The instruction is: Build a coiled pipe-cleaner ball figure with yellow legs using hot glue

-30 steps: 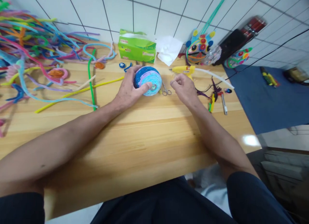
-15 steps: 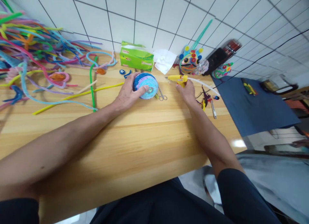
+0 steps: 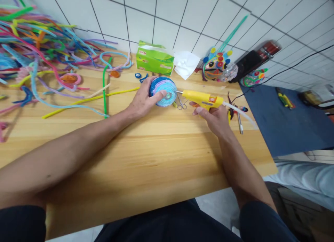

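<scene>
1. Fingers [image 3: 159, 95] of the left hand [image 3: 143, 101] are clamped on the blue-and-purple roll [image 3: 168, 87] in the head view: the thumb lies across its pale round face, while the others wrap the far side, partly hidden.
2. Right-hand fingers are closed around the handle of the yellow glue gun [image 3: 202, 98], near its trigger; the right hand [image 3: 216, 120] is to the right of the roll, well apart from the left hand.
3. From the right hand, the roll lies to the left and slightly farther from the person. The gun's long axis runs roughly sideways, its metal tip pointing left at the roll's right edge; I cannot tell whether they touch. The left hand is nearer the roll.
4. Just beside the roll, scissors [image 3: 180, 103] lie on the desk [image 3: 156, 151], below the gun's tip. A green tissue pack [image 3: 154, 58] stands behind the roll, against the wall.
</scene>
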Motion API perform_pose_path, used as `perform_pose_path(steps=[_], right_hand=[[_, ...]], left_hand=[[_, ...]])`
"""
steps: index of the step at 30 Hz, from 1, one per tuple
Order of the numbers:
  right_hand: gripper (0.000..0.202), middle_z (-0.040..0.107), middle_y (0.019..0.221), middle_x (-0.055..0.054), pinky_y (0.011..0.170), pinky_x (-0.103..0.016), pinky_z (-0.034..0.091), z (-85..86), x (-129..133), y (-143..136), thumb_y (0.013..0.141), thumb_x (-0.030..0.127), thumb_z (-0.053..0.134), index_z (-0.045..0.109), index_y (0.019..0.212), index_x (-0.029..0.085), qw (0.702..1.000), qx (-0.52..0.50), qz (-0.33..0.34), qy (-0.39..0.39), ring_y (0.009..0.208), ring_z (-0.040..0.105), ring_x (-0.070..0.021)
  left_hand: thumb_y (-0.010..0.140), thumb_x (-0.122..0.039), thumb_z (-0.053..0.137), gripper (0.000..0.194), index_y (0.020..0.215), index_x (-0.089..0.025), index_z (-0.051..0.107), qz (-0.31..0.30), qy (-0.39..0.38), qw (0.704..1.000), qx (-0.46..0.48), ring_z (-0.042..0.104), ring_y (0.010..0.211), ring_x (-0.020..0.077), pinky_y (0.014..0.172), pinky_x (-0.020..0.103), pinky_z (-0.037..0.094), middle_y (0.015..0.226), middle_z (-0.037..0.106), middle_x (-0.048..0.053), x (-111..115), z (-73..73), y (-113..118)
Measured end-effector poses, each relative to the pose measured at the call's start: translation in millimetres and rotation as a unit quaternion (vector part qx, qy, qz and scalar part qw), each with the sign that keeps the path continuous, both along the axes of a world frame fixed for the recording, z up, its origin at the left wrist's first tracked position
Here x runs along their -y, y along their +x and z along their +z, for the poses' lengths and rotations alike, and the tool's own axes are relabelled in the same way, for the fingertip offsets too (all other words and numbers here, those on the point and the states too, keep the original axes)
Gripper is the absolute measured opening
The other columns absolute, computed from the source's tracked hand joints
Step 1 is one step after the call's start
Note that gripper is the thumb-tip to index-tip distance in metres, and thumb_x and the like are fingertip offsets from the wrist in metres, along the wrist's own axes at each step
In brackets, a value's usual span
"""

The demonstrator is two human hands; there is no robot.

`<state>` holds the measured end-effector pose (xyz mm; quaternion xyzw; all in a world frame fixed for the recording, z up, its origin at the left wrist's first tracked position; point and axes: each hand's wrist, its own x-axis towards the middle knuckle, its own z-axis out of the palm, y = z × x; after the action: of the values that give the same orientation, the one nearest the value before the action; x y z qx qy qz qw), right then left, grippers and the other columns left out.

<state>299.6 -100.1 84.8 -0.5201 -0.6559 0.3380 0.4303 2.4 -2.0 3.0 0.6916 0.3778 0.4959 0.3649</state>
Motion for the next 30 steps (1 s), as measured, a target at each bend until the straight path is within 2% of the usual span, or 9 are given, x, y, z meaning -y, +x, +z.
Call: perform_pose_path(steps=[4,11,20,26,30], right_hand=[[0.039,0.086,0.107,-0.004,0.096,-0.047,0.070,-16.7,8.2,-8.0,0.092,0.065,0.086,0.081,0.099,0.027,0.999,0.025,-0.013,0.023,0.102,0.080,-0.0264],[0.032,0.078,0.108,-0.003,0.098,-0.046,0.066,-38.8,8.3,-6.7,0.103,0.058,0.076,0.077,0.118,0.030,0.992,0.090,-0.025,0.087,0.098,0.074,-0.0250],[0.030,0.082,0.111,-0.005,0.096,-0.052,0.068,-37.7,8.8,-15.8,0.105,0.058,0.071,0.076,0.119,0.031,0.982,0.135,-0.048,0.126,0.098,0.076,-0.0278],[0.025,0.080,0.108,-0.003,0.090,-0.047,0.065,-39.0,9.1,-14.5,0.106,0.052,0.073,0.077,0.119,0.031,0.982,0.132,-0.033,0.132,0.095,0.075,-0.0254],[0.028,0.079,0.105,-0.004,0.090,-0.048,0.066,-39.5,8.8,-14.4,0.105,0.055,0.073,0.077,0.118,0.030,0.980,0.133,-0.050,0.137,0.093,0.074,-0.0256]], left_hand=[[0.093,-0.089,0.076,0.090,0.152,-0.024,0.056,-0.005,0.008,1.000,0.007,0.060,0.151,0.0439,0.132,0.065,0.048,0.157,0.064,0.017,-1.8,-2.7,-0.4],[0.093,-0.094,0.071,0.091,0.152,-0.027,0.057,-0.007,0.024,1.000,-0.002,0.059,0.153,0.0448,0.135,0.067,0.045,0.160,0.062,0.016,-2.9,-3.9,-0.8],[0.091,-0.094,0.074,0.088,0.148,-0.029,0.060,-0.008,0.024,0.999,0.021,0.058,0.153,0.0434,0.136,0.066,0.043,0.158,0.064,0.014,-2.1,-2.3,2.7],[0.095,-0.094,0.067,0.088,0.151,-0.028,0.058,-0.011,0.045,0.999,-0.006,0.058,0.154,0.0434,0.137,0.066,0.042,0.159,0.064,0.014,-0.4,2.1,2.2],[0.098,-0.092,0.067,0.083,0.151,-0.028,0.059,-0.012,0.053,0.999,-0.008,0.059,0.154,0.0423,0.136,0.064,0.045,0.160,0.064,0.013,-0.7,1.0,2.0]])
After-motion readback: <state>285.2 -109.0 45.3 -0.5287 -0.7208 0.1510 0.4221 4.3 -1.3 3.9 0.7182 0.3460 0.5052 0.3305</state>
